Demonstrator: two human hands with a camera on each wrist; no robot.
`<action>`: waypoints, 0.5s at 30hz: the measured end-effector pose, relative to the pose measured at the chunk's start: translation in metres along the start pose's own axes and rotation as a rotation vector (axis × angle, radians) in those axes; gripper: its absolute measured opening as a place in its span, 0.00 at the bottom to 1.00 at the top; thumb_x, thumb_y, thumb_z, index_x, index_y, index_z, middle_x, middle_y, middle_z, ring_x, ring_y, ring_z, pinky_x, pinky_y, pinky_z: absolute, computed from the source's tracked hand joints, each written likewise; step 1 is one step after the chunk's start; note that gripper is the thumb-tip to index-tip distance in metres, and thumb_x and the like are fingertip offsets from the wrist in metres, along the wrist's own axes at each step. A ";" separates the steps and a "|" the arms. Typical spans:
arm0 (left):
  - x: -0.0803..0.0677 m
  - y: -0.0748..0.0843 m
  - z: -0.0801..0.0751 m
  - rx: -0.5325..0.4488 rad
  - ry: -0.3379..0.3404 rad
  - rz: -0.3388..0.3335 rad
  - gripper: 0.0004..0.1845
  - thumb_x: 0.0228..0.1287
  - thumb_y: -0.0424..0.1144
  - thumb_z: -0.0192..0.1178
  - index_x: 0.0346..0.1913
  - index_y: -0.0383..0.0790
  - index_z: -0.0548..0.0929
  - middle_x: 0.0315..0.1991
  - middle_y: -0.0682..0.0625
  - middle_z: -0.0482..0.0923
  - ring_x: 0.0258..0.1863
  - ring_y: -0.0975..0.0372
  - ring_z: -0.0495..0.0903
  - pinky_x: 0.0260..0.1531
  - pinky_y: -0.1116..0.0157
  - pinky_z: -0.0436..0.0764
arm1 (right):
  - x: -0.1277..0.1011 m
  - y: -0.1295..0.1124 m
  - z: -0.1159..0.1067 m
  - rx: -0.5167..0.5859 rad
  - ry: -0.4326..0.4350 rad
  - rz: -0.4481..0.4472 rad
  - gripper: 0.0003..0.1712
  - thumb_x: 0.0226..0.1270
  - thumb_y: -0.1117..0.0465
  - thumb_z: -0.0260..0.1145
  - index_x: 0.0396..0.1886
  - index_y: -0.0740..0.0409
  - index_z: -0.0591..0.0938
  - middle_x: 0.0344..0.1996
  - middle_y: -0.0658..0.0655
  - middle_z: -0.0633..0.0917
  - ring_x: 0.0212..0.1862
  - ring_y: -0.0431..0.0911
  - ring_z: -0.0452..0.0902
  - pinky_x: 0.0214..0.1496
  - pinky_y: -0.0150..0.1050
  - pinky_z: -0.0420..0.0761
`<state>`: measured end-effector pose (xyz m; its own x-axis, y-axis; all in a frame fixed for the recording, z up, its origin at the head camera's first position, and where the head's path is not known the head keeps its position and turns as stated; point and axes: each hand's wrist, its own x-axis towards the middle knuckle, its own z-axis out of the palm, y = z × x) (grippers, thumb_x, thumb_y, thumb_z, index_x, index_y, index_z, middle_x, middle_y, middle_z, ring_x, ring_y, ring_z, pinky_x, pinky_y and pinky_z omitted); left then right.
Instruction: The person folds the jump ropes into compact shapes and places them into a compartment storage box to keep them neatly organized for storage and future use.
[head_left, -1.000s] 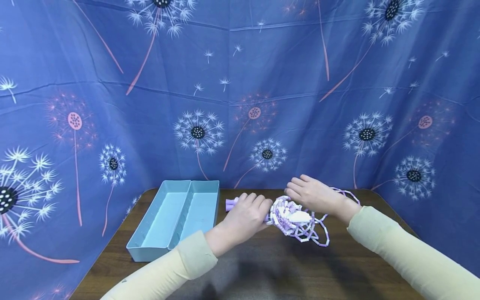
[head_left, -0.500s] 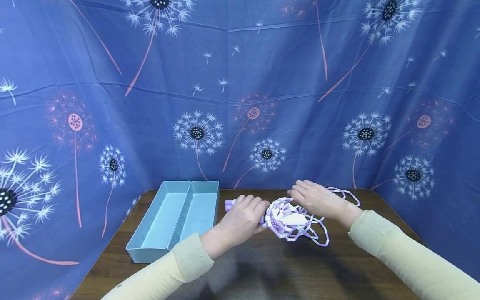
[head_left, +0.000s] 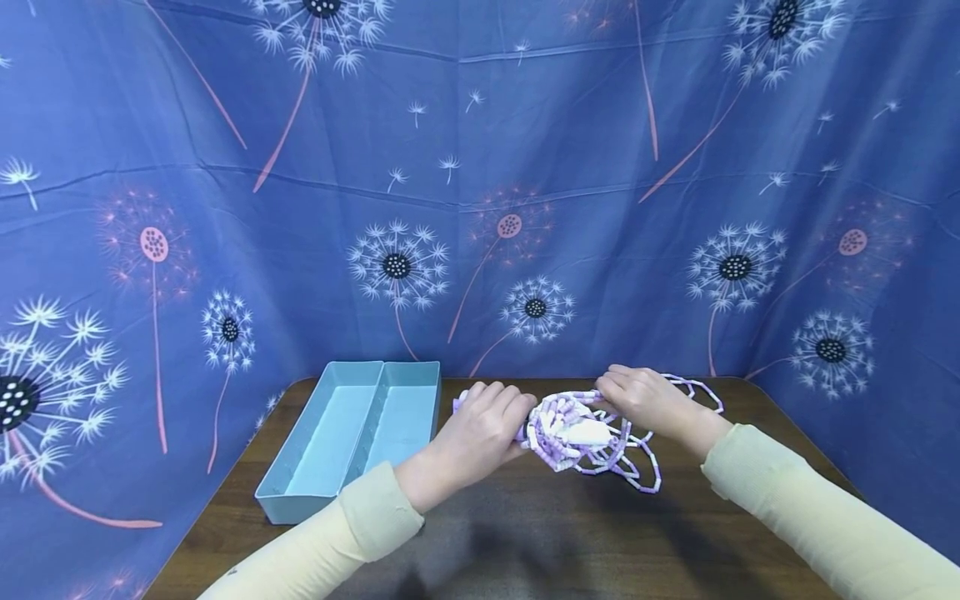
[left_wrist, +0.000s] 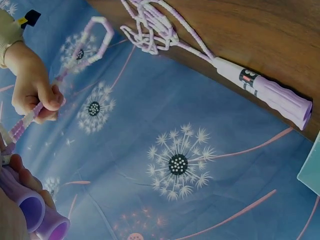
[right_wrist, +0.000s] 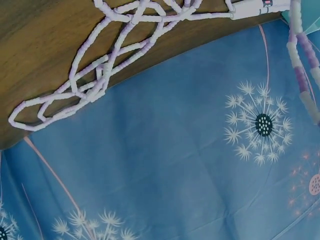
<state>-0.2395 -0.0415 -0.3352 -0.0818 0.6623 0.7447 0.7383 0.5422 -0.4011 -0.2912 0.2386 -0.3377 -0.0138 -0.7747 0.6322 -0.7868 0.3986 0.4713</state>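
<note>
L grip (head_left: 486, 427) clasps rope handles (left_wrist: 35, 212); R grip (head_left: 637, 398) now pinching beaded rope (head_left: 592, 440), fingers curled vs. earlier.

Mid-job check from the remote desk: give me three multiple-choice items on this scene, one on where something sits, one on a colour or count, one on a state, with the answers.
1. Where does the blue tray sit relative to the hands?
A. on the person's left side of the table
B. on the person's right side
C. under the rope bundle

2. What colours are the beads of the skipping rope?
A. red and black
B. purple and white
C. green and yellow

3. What is the right hand doing?
A. lying flat on the bare table
B. resting inside the tray
C. pinching a strand of the beaded rope

Answers: 1 A, the head view shows the tray at the table's left end, beside the left hand. 2 B, the bundled beads alternate purple and white. 3 C, the left wrist view shows its fingers closed on a strand.
</note>
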 end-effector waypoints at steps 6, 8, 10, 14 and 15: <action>-0.002 -0.004 -0.001 -0.002 -0.021 -0.052 0.20 0.50 0.47 0.69 0.41 0.39 0.76 0.32 0.52 0.77 0.29 0.61 0.75 0.28 0.65 0.69 | -0.001 -0.001 0.003 -0.105 -0.015 -0.039 0.20 0.75 0.57 0.44 0.22 0.59 0.70 0.17 0.50 0.70 0.19 0.42 0.63 0.18 0.34 0.66; -0.003 -0.006 -0.002 0.001 -0.037 -0.075 0.20 0.50 0.47 0.69 0.41 0.39 0.76 0.31 0.52 0.76 0.29 0.60 0.75 0.28 0.65 0.69 | 0.000 -0.002 0.004 -0.148 -0.017 -0.065 0.18 0.74 0.62 0.44 0.23 0.60 0.71 0.19 0.51 0.71 0.21 0.44 0.62 0.20 0.35 0.66; -0.003 -0.007 -0.002 0.007 -0.045 -0.093 0.19 0.50 0.46 0.68 0.40 0.39 0.76 0.30 0.52 0.76 0.28 0.60 0.74 0.27 0.65 0.68 | 0.000 -0.003 0.005 -0.173 -0.026 -0.078 0.16 0.72 0.65 0.43 0.24 0.60 0.71 0.20 0.52 0.71 0.22 0.45 0.62 0.21 0.37 0.65; -0.004 -0.009 -0.001 0.011 -0.045 -0.126 0.19 0.50 0.47 0.68 0.39 0.40 0.76 0.29 0.52 0.75 0.27 0.60 0.74 0.25 0.65 0.67 | -0.004 -0.006 0.004 -0.220 -0.110 -0.059 0.17 0.73 0.67 0.38 0.32 0.63 0.74 0.24 0.54 0.73 0.26 0.47 0.64 0.24 0.39 0.65; -0.004 -0.010 -0.001 0.011 -0.043 -0.136 0.19 0.49 0.47 0.69 0.39 0.40 0.76 0.29 0.52 0.76 0.27 0.60 0.74 0.25 0.65 0.67 | -0.006 -0.007 0.005 -0.233 -0.135 -0.049 0.18 0.73 0.66 0.37 0.34 0.64 0.74 0.26 0.55 0.74 0.27 0.48 0.66 0.25 0.39 0.66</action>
<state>-0.2464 -0.0500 -0.3337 -0.2097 0.6040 0.7689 0.7111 0.6340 -0.3040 -0.2890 0.2381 -0.3475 -0.0736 -0.8479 0.5251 -0.6255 0.4493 0.6379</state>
